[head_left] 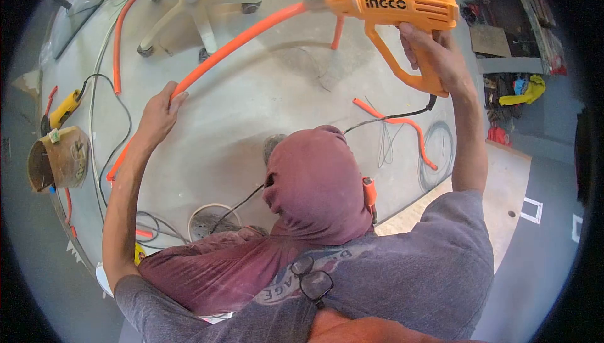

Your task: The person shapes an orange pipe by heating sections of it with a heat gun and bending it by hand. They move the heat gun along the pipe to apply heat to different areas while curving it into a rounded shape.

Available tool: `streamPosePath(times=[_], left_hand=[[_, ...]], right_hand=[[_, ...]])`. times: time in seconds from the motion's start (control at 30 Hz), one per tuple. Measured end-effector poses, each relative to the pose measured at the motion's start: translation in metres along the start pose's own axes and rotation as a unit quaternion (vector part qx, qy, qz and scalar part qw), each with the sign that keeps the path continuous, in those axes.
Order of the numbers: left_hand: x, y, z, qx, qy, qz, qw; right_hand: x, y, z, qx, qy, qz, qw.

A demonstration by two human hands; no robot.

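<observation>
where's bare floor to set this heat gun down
Bare concrete floor lies in the middle, between the bent orange pipe, the heat gun and the head cloth. Crowded: cables and bucket at left, wire coil and short pipe piece at right.

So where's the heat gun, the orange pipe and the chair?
heat gun (402,2): head view, orange body beside the logo.
orange pipe (239,42): head view, middle of the curved length.
chair (202,19): head view, white leg of its base.

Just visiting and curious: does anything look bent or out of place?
The orange pipe in the left hand bows in an arc to the heat gun in the right hand; a kinked offcut lies on the floor.
</observation>
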State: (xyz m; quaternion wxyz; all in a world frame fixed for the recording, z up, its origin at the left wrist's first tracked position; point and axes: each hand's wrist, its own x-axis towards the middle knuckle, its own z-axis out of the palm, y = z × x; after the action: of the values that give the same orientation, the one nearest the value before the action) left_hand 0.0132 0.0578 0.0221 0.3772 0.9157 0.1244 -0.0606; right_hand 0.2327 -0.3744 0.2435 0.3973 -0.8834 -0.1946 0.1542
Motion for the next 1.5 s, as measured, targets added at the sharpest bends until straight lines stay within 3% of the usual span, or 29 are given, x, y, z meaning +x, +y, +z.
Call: streamPosePath(times=[0.13,0.2,0.33,0.4,0.47,0.53,0.67,0.77,0.9,0.97,1.17,1.5], left_hand=[[0.000,-0.005,0.002,0.007,0.017,0.035,0.999],[0.003,-0.006,0.002,0.010,0.026,0.049,0.998],[0.009,0.014,0.002,-0.032,0.057,0.039,0.997],[0.013,0.026,0.006,-0.034,0.071,0.042,0.996],[0.019,0.032,0.011,0.044,0.161,0.145,0.975],[0.029,0.028,0.015,0.066,0.167,0.166,0.970],[0.034,0.030,0.020,0.126,0.148,0.162,0.967],[0.035,0.016,0.032,0.122,0.151,0.170,0.966],[0.027,0.008,0.038,0.108,0.132,0.161,0.972],[0.027,0.007,0.038,0.119,0.124,0.148,0.974],[0.032,0.000,0.038,0.117,0.109,0.132,0.978],[0.031,-0.004,0.035,0.115,0.082,0.128,0.982]], right_hand=[[-0.006,-0.018,0.012,0.003,0.001,0.000,1.000],[-0.011,-0.025,0.016,-0.017,-0.044,0.002,0.999],[-0.036,-0.024,0.036,-0.031,-0.007,0.000,0.999],[-0.051,-0.027,0.040,-0.045,-0.024,-0.021,0.998],[-0.065,-0.009,0.047,-0.059,0.002,-0.087,0.994],[-0.075,-0.006,0.058,-0.013,0.001,-0.106,0.994],[-0.089,0.017,0.067,-0.084,0.013,-0.181,0.980],[-0.103,0.034,0.070,-0.098,0.032,-0.113,0.988],[-0.117,0.063,0.065,-0.058,0.056,-0.095,0.992],[-0.122,0.081,0.057,-0.015,0.075,-0.021,0.997],[-0.121,0.085,0.047,-0.003,0.081,0.072,0.994],[-0.096,0.110,0.039,0.042,0.124,0.093,0.987]])
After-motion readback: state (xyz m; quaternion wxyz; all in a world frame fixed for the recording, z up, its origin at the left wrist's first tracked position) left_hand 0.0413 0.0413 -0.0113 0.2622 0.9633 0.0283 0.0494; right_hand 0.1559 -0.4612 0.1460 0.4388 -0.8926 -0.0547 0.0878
